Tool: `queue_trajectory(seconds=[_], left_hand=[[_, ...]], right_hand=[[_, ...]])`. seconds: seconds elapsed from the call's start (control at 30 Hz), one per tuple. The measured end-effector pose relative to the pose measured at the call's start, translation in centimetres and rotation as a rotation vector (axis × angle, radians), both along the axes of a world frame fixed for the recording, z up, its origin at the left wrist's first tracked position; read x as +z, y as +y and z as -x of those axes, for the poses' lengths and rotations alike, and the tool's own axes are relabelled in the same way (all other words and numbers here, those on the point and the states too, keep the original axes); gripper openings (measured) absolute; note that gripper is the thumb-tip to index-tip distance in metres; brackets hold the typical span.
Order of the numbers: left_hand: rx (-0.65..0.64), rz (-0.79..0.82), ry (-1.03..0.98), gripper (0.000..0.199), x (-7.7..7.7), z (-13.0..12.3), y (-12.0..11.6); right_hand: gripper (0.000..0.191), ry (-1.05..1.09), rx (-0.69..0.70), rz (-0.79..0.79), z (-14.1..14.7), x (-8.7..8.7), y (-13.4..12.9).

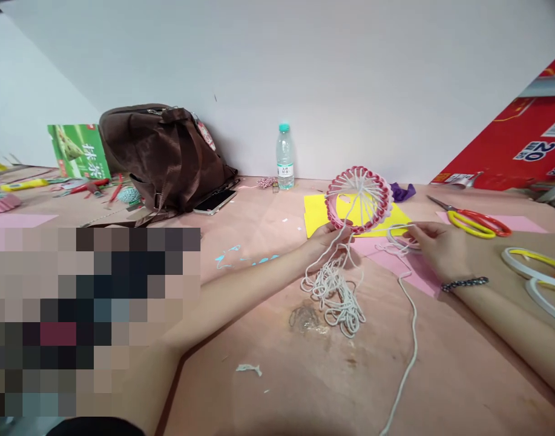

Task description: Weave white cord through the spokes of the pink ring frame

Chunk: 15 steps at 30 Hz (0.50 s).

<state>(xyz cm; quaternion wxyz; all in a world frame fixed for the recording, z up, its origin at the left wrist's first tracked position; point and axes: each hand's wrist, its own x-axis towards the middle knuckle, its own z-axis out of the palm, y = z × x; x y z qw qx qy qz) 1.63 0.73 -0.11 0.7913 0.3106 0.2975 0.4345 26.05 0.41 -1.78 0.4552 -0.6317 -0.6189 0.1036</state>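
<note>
"Over the pink table (268,315), are your two hands working together or apart?"

"Apart. Your left hand (338,239) is gripping one pink-and-red ring (387,200) by its lower rim, and you're holding it up in front of the yellow paper (312,221). White strings (359,186) are crossing its middle like spokes."

"And your right hand (440,245)?"

"Its thumb and forefinger are pinching one strand of white cord (381,229) — it's stretching sideways from the ring's lower edge."

"Where is the rest of that cord lying?"

"One tangled bundle (338,297) is hanging below your left hand; whether it's touching the table, I can't tell. One long tail (414,333) is running down the tabletop and leaving view at the bottom."

"What else are you having close by?"

"One pair of scissors (454,212) is lying beyond your right hand, and two white hoops (506,260) are resting at the far right. Further back, one bottle (285,157) is standing upright — and one phone (216,203) is lying beside one brown backpack (168,160)."
</note>
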Motion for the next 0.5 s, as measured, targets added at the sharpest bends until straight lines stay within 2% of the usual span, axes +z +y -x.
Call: queue_trajectory(seconds=[0.07,0.1,0.17,0.27,0.33,0.4,0.5], left_hand=[[-0.014,-0.028,0.020,0.035,-0.1,0.0,0.2],[-0.017,-0.042,0.031,0.034,-0.2,0.0,0.3],[-0.015,-0.059,0.050,0.033,-0.3,-0.1,0.4],[-0.035,-0.067,0.075,0.037,-0.5,-0.2,0.4],[-0.053,-0.080,0.084,0.040,-0.5,-0.3,0.4],[-0.052,-0.087,0.072,0.041,-0.6,-0.2,0.4],[-0.018,-0.080,0.031,0.041,-0.6,0.0,0.5]], right_hand=[[0.040,-0.049,-0.054,-0.030,-0.2,0.1,0.1],[0.044,-0.079,-0.030,-0.051,0.1,0.2,-0.1],[0.050,-0.133,0.128,-0.082,1.8,0.7,-1.1],[0.030,-0.142,0.401,-0.068,5.1,1.3,-2.9],[0.024,-0.108,0.464,-0.047,6.2,1.4,-3.4],[0.027,-0.050,0.421,-0.030,5.6,1.2,-3.0],[0.031,0.055,0.170,0.018,2.1,0.6,-1.0]])
